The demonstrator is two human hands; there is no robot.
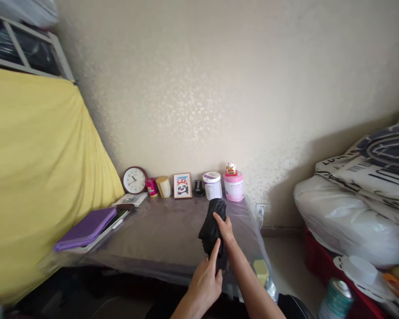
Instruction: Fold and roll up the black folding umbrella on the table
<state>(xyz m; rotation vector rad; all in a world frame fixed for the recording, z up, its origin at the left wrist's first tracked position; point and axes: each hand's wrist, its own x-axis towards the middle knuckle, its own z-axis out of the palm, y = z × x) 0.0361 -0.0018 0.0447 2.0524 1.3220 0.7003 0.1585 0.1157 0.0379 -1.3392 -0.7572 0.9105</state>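
A crumpled black cloth lies on the grey table, in front of the row of jars. My right hand reaches forward and its fingers close on the cloth's right side. My left hand is nearer to me, its index finger stretched out and touching the cloth's lower edge, the other fingers curled in.
Along the wall stand a round clock, a red tin, a yellow tin, a framed panda picture, a white jar and a pink jar. A purple folder lies left. Yellow fabric hangs left; bedding is piled right.
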